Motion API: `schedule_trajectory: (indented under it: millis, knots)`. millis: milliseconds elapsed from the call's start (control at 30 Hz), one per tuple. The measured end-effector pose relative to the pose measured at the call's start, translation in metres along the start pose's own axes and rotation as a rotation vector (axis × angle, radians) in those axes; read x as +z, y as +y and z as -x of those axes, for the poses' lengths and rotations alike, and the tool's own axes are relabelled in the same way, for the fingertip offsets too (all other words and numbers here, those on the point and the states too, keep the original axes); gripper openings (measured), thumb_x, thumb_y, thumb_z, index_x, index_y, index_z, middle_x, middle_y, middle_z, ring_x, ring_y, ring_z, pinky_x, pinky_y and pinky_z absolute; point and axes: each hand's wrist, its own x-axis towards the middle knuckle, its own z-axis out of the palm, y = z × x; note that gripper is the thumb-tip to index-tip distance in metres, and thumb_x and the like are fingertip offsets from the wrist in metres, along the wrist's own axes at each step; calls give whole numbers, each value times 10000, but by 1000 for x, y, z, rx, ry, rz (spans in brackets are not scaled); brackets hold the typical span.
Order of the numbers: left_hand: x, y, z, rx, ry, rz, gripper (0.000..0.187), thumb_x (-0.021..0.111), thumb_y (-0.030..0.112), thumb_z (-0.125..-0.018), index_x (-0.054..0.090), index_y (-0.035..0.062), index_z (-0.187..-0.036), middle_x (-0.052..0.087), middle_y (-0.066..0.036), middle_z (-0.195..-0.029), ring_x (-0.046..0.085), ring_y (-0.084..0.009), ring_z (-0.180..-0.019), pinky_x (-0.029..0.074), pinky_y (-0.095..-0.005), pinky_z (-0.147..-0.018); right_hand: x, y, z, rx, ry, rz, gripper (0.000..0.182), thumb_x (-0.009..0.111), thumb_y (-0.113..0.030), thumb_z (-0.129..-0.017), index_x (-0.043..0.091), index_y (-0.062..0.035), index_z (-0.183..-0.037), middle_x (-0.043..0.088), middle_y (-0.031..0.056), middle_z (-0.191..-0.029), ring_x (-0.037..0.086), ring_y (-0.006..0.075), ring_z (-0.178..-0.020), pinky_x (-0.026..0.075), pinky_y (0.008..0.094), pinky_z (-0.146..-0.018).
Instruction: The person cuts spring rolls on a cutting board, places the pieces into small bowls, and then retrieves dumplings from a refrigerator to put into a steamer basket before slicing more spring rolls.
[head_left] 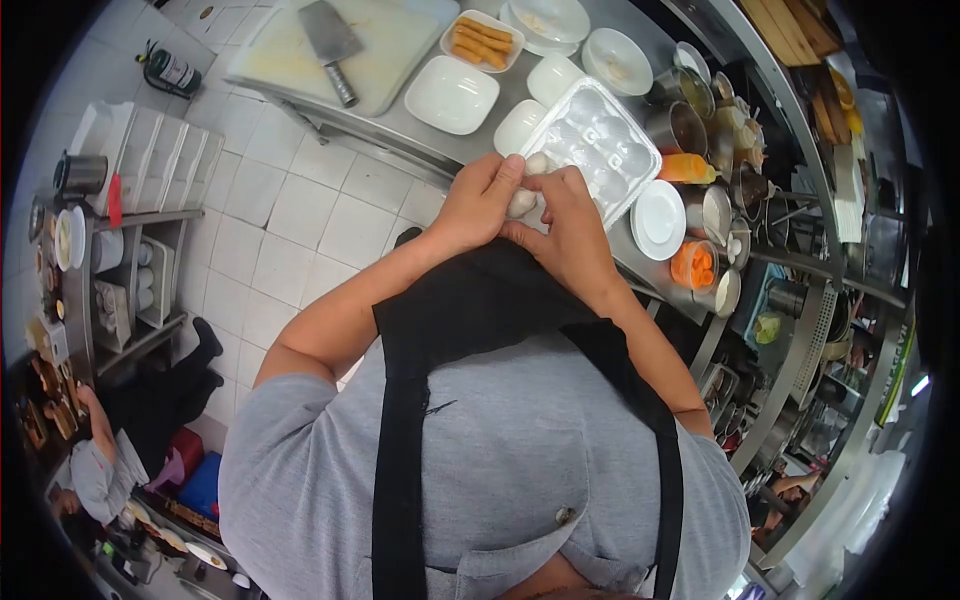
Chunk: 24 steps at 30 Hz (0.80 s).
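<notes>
My left hand [478, 205] is closed, its thumb stretched along a small group of pale, rounded dough-like pieces [522, 203]. The fingertips of my right hand [568, 225] pinch at the same pieces from the other side. Whether they are dumplings I cannot make out, as my fingers cover much of them. Just beyond both hands sits a white plastic tray [652, 163] with round hollows, tilted across the counter edge. Its near corner is partly hidden by my right hand.
White bowls [452, 95] stand behind the tray, one dish holding fried sticks [483, 42]. A cleaver [330, 40] lies on a cutting board [405, 35]. White plates [658, 220], an orange bottle [688, 168] and carrot tub [694, 265] are to the right. Another person [110, 455] is far left.
</notes>
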Motion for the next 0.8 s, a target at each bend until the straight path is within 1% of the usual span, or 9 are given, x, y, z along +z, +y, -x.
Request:
schedule_trajectory:
  millis: [300, 367, 400, 467, 567, 633, 700, 733, 800]
  knots:
    - [-51, -6, 16, -49, 21, -116, 615, 481, 512, -1186, 664, -57, -1041, 690, -232, -938, 651, -344, -857, 524, -466, -812, 36, -27, -13, -104, -39, 28, 464, 957, -196, -842, 654, -32, -1153, 577, 148, -1183, 633, 302, -963, 549, 451, -831]
    - [-57, -8, 18, -67, 0, -108, 539, 449, 464, -1212, 668, -7, -1067, 632, -87, -946, 572, -190, -895, 504, -387, -835, 40, -23, -20, -360, -5, 82, 432, 952, -200, -845, 651, -30, -1106, 635, 147, -1118, 662, 300, -971, 551, 440, -827]
    - [-60, -8, 18, -67, 4, -112, 539, 449, 464, -1212, 668, -7, -1067, 632, -87, -946, 572, -190, -895, 504, -387, -835, 40, -24, -22, -364, -6, 78, 432, 952, -200, -845, 651, -30, -1106, 635, 147, -1118, 662, 300, -971, 551, 440, -827]
    - [-64, -8, 18, -26, 34, -94, 594, 482, 505, -1187, 646, -47, -1042, 683, -244, -946, 651, -362, -876, 520, -481, -833, 40, -24, -24, -354, -60, 182, 430, 950, -198, -837, 659, -31, -1105, 695, 146, -1041, 692, 304, -945, 555, 418, -815]
    - [-69, -7, 18, 19, 121, -118, 563, 483, 476, -1190, 639, -44, -1037, 663, -239, -921, 639, -365, -883, 515, -486, -845, 46, -17, -28, -190, -56, -81, 428, 941, -191, -865, 670, -38, -1158, 713, 93, -976, 684, 226, -890, 549, 362, -798]
    - [-78, -19, 11, -12, 78, -228, 522, 484, 441, -1192, 656, -41, -1093, 682, -243, -993, 651, -341, -937, 511, -483, -857, 43, -3, -28, -144, 63, -251, 439, 935, -183, -878, 672, -40, -1199, 710, 66, -991, 666, 175, -888, 543, 335, -793]
    - [-74, -15, 11, 19, 133, -169, 503, 496, 395, -1198, 658, -61, -1335, 735, -204, -1228, 685, -263, -1130, 538, -420, -996, 25, 20, -35, -134, 226, -529, 490, 928, -187, -910, 667, -50, -1302, 690, 0, -1017, 618, 73, -901, 526, 270, -798]
    - [-76, -14, 9, -40, 120, -140, 531, 494, 376, -1201, 594, -66, -1477, 724, -194, -1319, 676, -265, -1209, 523, -395, -1072, 7, 47, -42, -107, 309, -502, 472, 923, -182, -909, 682, -45, -1291, 703, 7, -1031, 638, 87, -890, 546, 273, -809]
    - [-87, -31, 5, -12, 23, -151, 540, 460, 369, -1217, 552, -50, -1544, 709, -188, -1367, 659, -252, -1270, 516, -384, -1091, -39, 113, -58, -8, 454, -450, 439, 913, -184, -895, 713, -30, -1254, 734, 27, -1028, 667, 106, -907, 566, 290, -824]
